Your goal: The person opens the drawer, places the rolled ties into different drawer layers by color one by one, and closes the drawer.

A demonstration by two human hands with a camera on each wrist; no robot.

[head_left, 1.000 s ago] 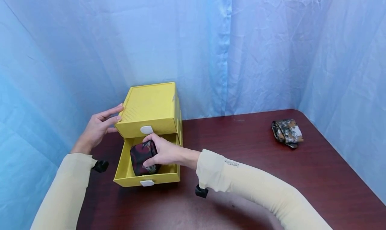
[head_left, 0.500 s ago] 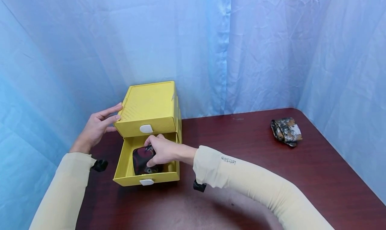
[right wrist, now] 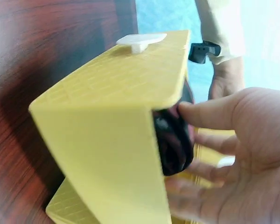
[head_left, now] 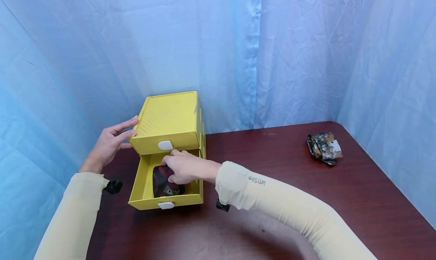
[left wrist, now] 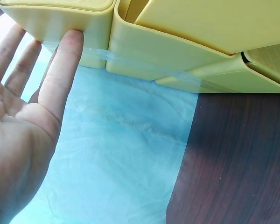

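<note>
My left hand [head_left: 109, 143] rests its fingers on the left edge of the yellow drawer unit [head_left: 168, 114]; in the left wrist view the fingers [left wrist: 61, 77] lie extended against the yellow side wall. Below, the lower drawer [head_left: 143, 204] is pulled out, with a white tab on its front. Inside it sits a folded dark cloth [head_left: 160, 182] with a red pattern. My right hand [head_left: 189, 168] reaches over the drawer's right wall and holds that cloth, the thumb on its near edge and the fingers at its far side in the right wrist view.
A folded camouflage cloth [head_left: 324, 148] with a white patch lies on the dark red-brown table [head_left: 259, 165], far right. The upper drawer, with its white tab [head_left: 165, 145], is closed above the open one. Blue curtains [head_left: 225, 63] hang behind and at both sides.
My right hand has lowered the dark cloth deeper into the open drawer and moved it slightly right. The left hand stays on the unit's edge.
</note>
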